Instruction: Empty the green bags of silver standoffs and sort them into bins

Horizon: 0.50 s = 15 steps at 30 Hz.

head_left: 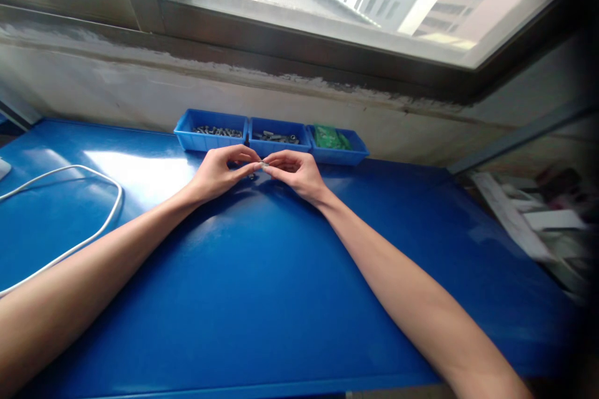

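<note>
My left hand (225,168) and my right hand (294,173) meet fingertip to fingertip over the blue table, just in front of a row of blue bins. Both are closed in a pinch around a small metal part (263,164), mostly covered by the fingers, so its exact kind is unclear. A small dark metal piece (252,177) shows just below my left fingertips. Behind my left hand, the left bin (210,141) holds many screw-like metal parts (219,131). The middle bin (281,148) has grey cylindrical metal pieces (276,136) in it.
Green packets or boards (330,137) fill the right bin (337,156). A white cable (110,215) curves over the blue table (262,299) at left. Papers and other clutter (538,218) lie past the table's right side. A wall and window frame (304,56) rise behind the bins.
</note>
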{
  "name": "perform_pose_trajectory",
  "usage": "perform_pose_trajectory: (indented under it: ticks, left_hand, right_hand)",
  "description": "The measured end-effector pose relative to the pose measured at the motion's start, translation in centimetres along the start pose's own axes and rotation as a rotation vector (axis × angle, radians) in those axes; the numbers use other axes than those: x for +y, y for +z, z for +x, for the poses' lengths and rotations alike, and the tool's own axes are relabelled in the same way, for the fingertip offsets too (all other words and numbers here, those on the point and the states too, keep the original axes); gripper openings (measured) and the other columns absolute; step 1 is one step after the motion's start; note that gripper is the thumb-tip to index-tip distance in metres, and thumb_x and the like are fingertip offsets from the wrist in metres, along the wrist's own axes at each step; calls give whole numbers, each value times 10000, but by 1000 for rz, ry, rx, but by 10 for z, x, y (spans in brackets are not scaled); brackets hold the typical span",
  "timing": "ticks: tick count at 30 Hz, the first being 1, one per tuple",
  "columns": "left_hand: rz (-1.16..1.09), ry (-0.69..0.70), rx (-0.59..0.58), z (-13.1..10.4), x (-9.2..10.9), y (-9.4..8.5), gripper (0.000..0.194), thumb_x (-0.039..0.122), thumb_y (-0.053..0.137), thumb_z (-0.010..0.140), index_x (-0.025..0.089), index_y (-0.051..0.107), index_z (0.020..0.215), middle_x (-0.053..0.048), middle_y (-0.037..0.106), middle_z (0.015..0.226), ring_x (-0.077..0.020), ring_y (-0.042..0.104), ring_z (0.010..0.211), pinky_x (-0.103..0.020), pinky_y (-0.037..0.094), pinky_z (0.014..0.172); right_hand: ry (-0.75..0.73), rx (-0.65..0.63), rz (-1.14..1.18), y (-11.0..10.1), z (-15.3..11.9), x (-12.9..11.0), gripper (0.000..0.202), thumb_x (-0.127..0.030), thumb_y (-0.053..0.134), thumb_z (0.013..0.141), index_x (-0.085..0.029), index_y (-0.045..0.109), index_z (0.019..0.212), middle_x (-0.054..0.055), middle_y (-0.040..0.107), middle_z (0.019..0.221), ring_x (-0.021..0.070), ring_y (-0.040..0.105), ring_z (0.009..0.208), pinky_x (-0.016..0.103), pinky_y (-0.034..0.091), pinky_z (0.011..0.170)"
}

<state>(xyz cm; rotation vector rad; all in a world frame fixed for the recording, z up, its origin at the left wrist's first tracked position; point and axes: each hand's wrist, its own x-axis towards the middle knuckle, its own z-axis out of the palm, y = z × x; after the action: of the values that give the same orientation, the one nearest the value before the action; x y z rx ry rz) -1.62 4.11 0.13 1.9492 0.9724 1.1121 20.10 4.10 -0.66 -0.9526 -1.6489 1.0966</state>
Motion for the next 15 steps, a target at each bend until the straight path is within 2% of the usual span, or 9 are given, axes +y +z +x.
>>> perform_pose_trajectory:
  ticks: [4,8,11,15]
  left_hand:
    - [237,56,89,0,0,1,385,548,661,879,188,754,978,-82,752,993,-216,683,899,-307,532,794]
    - [434,141,17,-1,-5,2,306,456,718,817,187,767,956,-93,706,1003,-235,652,908,-352,521,829]
    - [479,171,-41,-2,-7,3,255,413,695,833,196,766,947,-84,703,970,-233,651,895,-354,513,828]
    - [435,172,-51,-3,-7,4,227,381,679,854,190,757,948,-63,701,905,-175,639,754,-289,506,719]
  right_hand:
    - [-99,281,36,-1,5,3,340,-443,839,741,-194,733,947,37,771,867,179,736,737,344,630,752]
    - [-156,552,16,-6,10,7,349,-461,801,780,-190,706,979,58,762,899,200,751,795,359,634,793]
    - [-110,599,3,-11,11,10,413,-496,786,786,-192,700,1052,78,763,993,210,755,834,360,641,801]
    - [-85,531,-36,-13,11,11,483,-498,760,811,-197,678,1179,108,741,1141,212,755,839,358,652,763]
